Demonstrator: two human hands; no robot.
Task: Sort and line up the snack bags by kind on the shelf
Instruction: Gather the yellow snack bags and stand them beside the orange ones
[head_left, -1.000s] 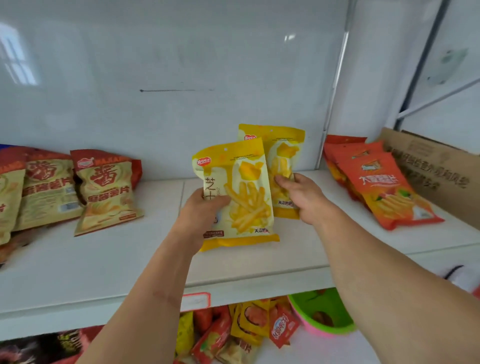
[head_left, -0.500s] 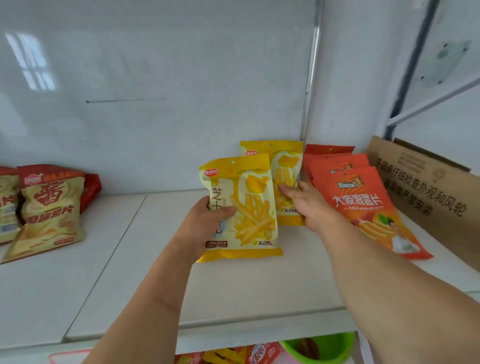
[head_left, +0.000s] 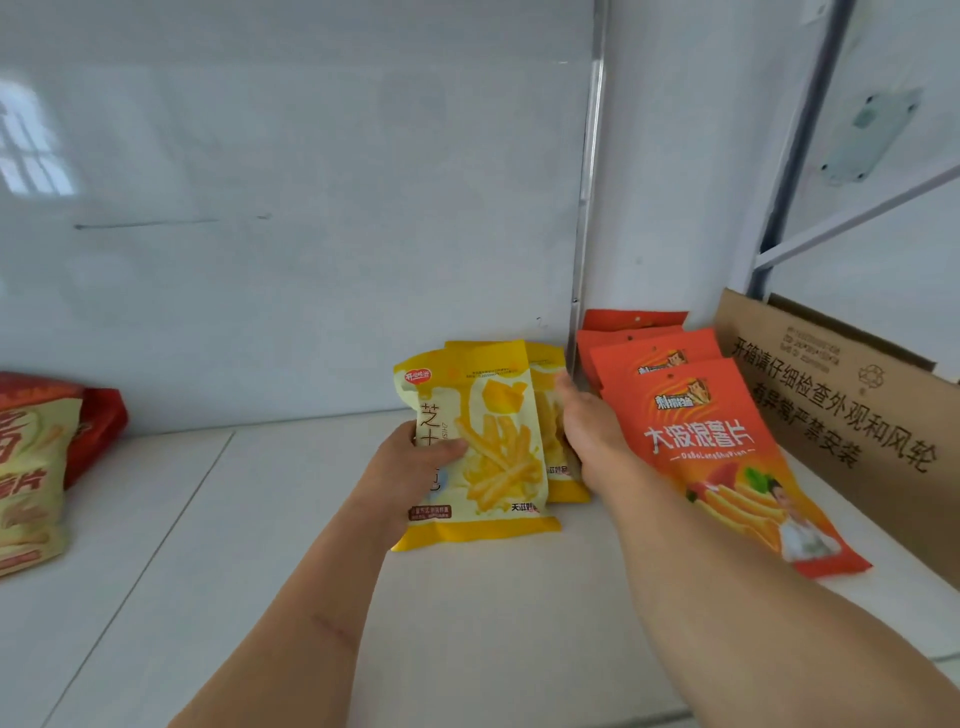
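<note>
My left hand (head_left: 410, 467) grips a yellow fries snack bag (head_left: 493, 447) by its left side, holding it upright on the white shelf (head_left: 467, 623). Directly behind it stands a second yellow bag (head_left: 553, 415), mostly hidden, with my right hand (head_left: 587, 431) pressed against its right side. A row of orange chip bags (head_left: 711, 447) leans just right of my right hand, several deep. At the far left edge lie red-and-cream chip bags (head_left: 31, 467).
A brown cardboard box (head_left: 852, 415) stands at the right end of the shelf behind the orange bags. A metal upright (head_left: 587, 208) runs down the white back wall above the yellow bags.
Both hands have carried the two yellow bags back and to the right, closing them up against each other beside the orange bags. The view has swung right, so the red bags sit at the left edge.
</note>
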